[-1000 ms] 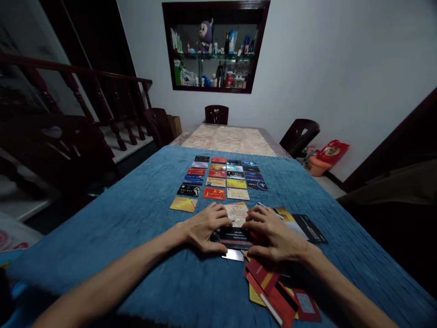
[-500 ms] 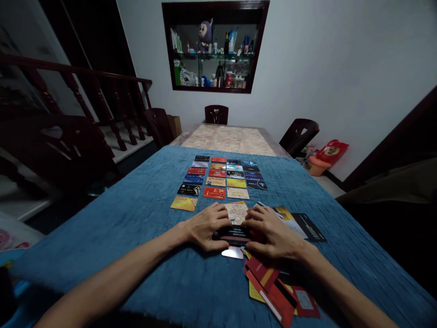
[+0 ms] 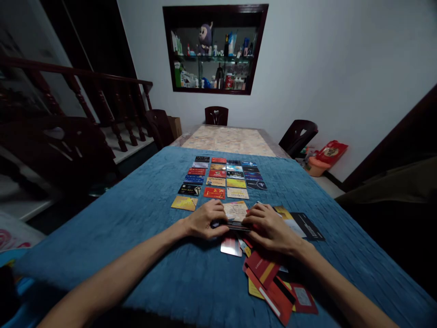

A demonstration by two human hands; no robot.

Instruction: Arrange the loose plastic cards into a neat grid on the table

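A black card [image 3: 236, 225] is held by its two ends between my left hand [image 3: 206, 220] and my right hand [image 3: 271, 228], its near edge tipped up. Fingers and thumbs of both hands are closed on it. Just beyond it lies a beige printed card [image 3: 236, 209], partly covered. A shiny reddish card [image 3: 231, 246] rests on the cloth on the near side. Under and in front of my right wrist is a loose pile with a red card [image 3: 262, 266] and an orange-red card [image 3: 275, 298]. To the right of that hand lies a larger black card [image 3: 309, 226].
Rows of cards lie farther up the blue cloth [image 3: 143, 200], with a gold card [image 3: 184, 202] nearest on the left. Beyond are the patterned tabletop [image 3: 228, 138] and chairs, including a dark chair [image 3: 298, 137] at the right. A railing [image 3: 78, 77] stands at the left.
Both hands have shifted slightly away from me with the black card, which now tilts and shows less of its face. More of the shiny reddish card has come into view.
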